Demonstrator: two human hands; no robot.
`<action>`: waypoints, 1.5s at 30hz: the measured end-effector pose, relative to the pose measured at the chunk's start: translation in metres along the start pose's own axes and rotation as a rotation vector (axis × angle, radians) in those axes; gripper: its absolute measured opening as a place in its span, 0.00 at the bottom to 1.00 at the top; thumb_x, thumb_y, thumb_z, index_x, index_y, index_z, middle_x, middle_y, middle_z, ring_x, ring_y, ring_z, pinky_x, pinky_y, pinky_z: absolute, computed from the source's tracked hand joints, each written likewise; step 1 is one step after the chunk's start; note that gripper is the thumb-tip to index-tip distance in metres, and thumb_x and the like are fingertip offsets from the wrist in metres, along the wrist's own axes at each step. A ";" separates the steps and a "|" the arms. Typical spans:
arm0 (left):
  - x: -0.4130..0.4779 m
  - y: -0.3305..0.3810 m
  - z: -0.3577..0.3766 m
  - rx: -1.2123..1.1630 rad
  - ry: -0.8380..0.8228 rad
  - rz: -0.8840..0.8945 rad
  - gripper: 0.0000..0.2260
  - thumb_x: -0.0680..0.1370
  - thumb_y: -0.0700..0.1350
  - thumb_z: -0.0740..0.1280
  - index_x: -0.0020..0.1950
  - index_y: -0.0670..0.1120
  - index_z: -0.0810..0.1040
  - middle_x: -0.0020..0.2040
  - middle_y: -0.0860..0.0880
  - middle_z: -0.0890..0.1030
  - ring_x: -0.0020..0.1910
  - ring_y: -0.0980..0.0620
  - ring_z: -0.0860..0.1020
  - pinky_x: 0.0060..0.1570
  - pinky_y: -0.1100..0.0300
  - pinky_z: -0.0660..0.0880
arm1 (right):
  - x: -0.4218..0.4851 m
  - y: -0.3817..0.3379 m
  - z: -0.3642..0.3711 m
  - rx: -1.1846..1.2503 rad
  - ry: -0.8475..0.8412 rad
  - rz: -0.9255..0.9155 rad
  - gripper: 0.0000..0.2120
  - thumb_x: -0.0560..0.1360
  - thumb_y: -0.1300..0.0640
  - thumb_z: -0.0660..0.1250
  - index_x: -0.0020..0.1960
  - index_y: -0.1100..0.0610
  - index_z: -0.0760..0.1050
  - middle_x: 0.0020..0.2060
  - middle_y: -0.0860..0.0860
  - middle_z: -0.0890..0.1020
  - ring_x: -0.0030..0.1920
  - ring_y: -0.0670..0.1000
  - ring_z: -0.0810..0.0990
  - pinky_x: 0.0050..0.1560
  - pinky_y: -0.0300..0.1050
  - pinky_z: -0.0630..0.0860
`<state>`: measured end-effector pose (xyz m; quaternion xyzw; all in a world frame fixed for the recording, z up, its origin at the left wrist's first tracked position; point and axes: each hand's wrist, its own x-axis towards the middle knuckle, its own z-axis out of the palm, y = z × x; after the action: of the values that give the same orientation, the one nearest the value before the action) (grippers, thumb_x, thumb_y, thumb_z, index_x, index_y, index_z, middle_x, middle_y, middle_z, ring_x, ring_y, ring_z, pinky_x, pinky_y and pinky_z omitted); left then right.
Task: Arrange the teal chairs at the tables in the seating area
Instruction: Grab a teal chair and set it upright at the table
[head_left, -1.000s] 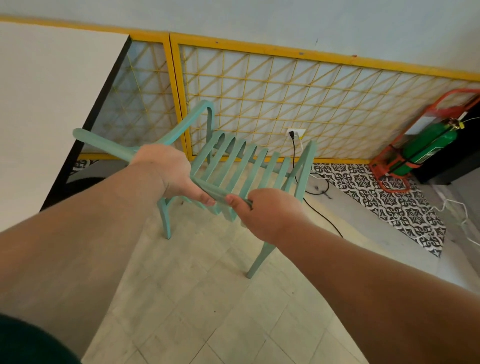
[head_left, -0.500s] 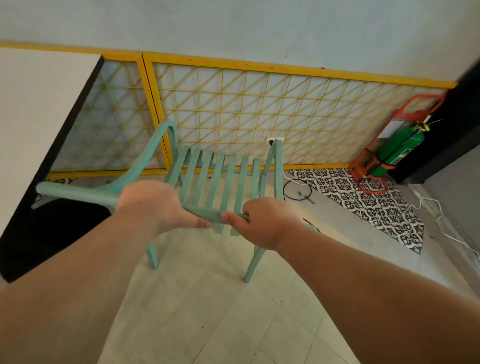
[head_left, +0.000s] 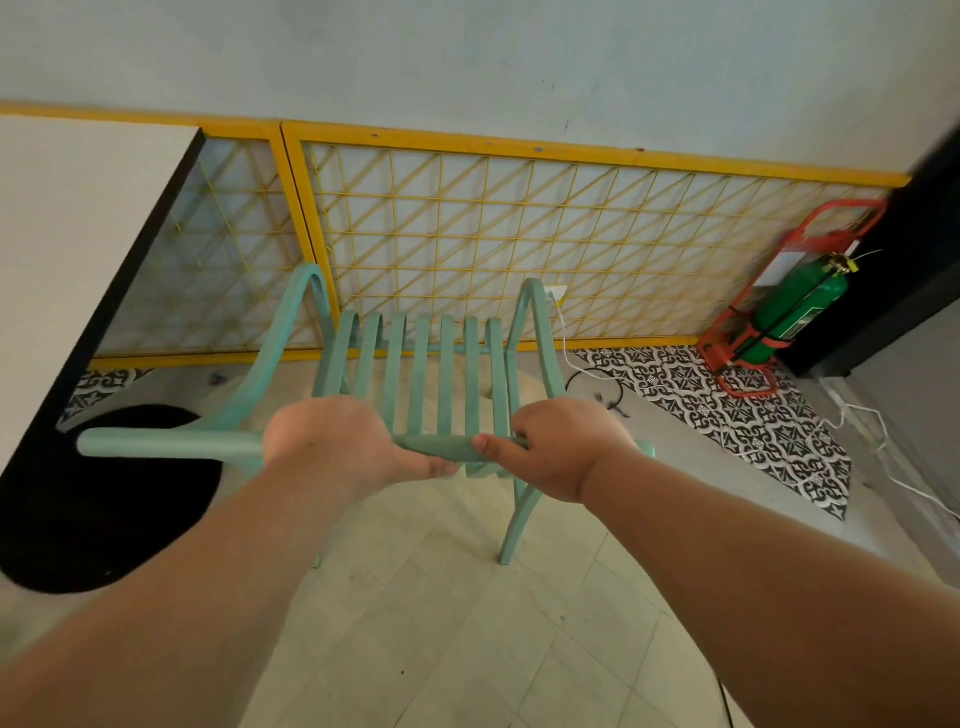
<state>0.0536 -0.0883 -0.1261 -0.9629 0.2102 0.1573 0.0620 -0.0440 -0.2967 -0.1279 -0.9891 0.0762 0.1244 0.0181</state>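
Observation:
A teal slatted chair stands on the tiled floor in front of me, seat facing the yellow lattice wall. Both hands grip the top rail of its backrest. My left hand is closed around the rail left of centre. My right hand is closed around it right of centre. The chair's curved armrests rise on both sides. A white table top with a black edge sits to the left, its round black base on the floor beside the chair.
A yellow-framed lattice panel runs along the wall behind the chair. A green cylinder in a red stand is at the right, beside a black block. Cables trail over the patterned floor tiles.
The chair has swung round so its slats now point straight away from me, squared to the lattice wall. Both hands stay gripping the backrest rail. The table edge is closer on the left.

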 end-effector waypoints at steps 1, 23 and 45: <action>0.000 -0.003 0.001 -0.034 -0.002 0.037 0.50 0.46 0.91 0.49 0.41 0.51 0.79 0.37 0.52 0.80 0.39 0.49 0.80 0.43 0.54 0.80 | 0.000 0.000 0.000 -0.003 -0.002 -0.011 0.37 0.75 0.23 0.45 0.36 0.53 0.73 0.31 0.49 0.77 0.32 0.49 0.75 0.31 0.46 0.68; 0.036 -0.159 -0.002 -0.106 -0.198 0.078 0.49 0.43 0.90 0.55 0.36 0.49 0.85 0.31 0.52 0.80 0.38 0.49 0.83 0.41 0.54 0.77 | 0.021 -0.015 -0.009 0.116 -0.264 0.042 0.44 0.69 0.20 0.36 0.46 0.49 0.79 0.40 0.48 0.81 0.43 0.49 0.79 0.46 0.49 0.77; 0.027 -0.148 -0.008 -0.044 -0.227 0.021 0.47 0.49 0.89 0.52 0.39 0.51 0.84 0.38 0.51 0.83 0.39 0.51 0.82 0.45 0.52 0.80 | 0.060 -0.077 0.009 0.093 -0.092 0.093 0.39 0.75 0.27 0.42 0.38 0.53 0.80 0.32 0.50 0.79 0.36 0.53 0.83 0.39 0.50 0.82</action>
<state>0.1420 0.0340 -0.1199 -0.9378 0.2085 0.2705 0.0626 0.0228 -0.2287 -0.1501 -0.9759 0.1268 0.1667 0.0617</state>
